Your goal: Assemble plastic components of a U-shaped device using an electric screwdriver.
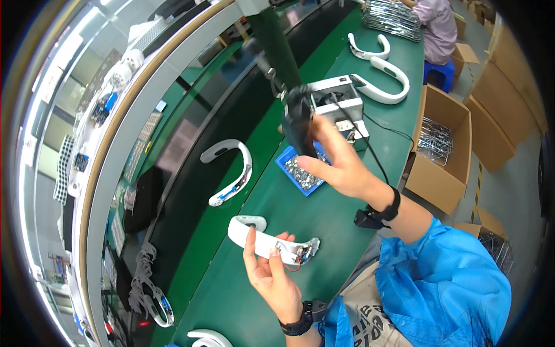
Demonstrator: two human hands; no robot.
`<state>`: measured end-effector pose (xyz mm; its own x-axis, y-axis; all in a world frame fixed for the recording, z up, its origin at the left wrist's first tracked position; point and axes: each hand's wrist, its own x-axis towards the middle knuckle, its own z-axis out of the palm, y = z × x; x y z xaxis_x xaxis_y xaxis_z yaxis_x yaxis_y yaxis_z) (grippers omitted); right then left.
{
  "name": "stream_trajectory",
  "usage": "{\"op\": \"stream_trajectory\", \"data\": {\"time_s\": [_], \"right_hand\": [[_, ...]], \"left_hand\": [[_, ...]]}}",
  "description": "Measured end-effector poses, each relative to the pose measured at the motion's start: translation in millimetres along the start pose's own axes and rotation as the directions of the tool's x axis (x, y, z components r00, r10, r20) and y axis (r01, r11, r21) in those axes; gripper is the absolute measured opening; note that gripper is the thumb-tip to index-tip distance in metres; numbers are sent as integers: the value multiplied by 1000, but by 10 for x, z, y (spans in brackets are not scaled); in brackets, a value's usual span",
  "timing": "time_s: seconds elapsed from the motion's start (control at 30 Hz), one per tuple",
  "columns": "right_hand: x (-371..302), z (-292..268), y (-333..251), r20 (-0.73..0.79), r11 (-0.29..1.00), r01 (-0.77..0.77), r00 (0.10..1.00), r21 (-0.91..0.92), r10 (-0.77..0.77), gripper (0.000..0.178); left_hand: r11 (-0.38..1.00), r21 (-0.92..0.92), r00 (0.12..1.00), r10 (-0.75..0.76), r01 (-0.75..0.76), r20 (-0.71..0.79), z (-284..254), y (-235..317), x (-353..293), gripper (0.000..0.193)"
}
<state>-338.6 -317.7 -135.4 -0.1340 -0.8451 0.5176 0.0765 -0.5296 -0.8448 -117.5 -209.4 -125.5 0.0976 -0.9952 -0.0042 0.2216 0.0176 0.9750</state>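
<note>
My left hand (272, 277) is closed on a white curved plastic housing (258, 240), its thumb and fingers on either side. Wires and a small circuit board (303, 253) lie bare at the housing's right end. Farther up, my right hand (341, 162) grips a black electric screwdriver (298, 118) that hangs from above; hand and tool are slightly blurred. The screwdriver's lower end is over a blue tray (307, 192) of small metal screws, and I cannot tell whether it touches them.
Another curved housing (245, 168) lies on the bench at left, and more housings (390, 97) are at the far end. A white box-shaped device (338, 92) with cables stands behind the tray. Cardboard boxes (439, 185) of metal parts stand at right. A person (436, 29) sits far right.
</note>
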Motion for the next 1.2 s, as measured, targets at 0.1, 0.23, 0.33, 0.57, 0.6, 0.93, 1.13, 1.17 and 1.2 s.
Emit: {"op": "stream_trajectory", "data": {"time_s": [0.1,0.23,0.33,0.57,0.6,0.93,1.13,1.17,1.2], "right_hand": [[137,-127,-54,143,966,-179,978,189,153,49],[254,-391,27,71,967,-68,996,247,52,39],[366,-706,117,-84,992,-9,996,124,19,28],[446,-983,448,-61,990,-3,998,141,11,74],[439,-983,484,-84,991,13,996,136,-1,71],[248,-878,454,-97,975,-118,986,187,138,74],[94,-359,-241,28,892,-107,994,440,105,88],[91,-216,-410,39,900,-120,993,419,114,94],[84,-50,-501,70,864,-107,994,492,84,96]], "left_hand": [[999,-14,999,-31,31,13,-28,44,-35,58],[998,14,998,-60,59,28,-108,62,-40,60],[997,56,996,-61,58,60,-111,18,-67,61],[996,44,995,-84,81,55,-23,54,-24,62],[996,37,994,-82,80,66,-7,48,-19,62],[997,71,994,-47,40,94,146,-57,5,51],[992,125,993,-19,5,116,213,-87,63,47],[991,132,990,-5,-14,140,225,-111,70,47],[991,134,991,11,-29,136,223,-125,75,46]]}}
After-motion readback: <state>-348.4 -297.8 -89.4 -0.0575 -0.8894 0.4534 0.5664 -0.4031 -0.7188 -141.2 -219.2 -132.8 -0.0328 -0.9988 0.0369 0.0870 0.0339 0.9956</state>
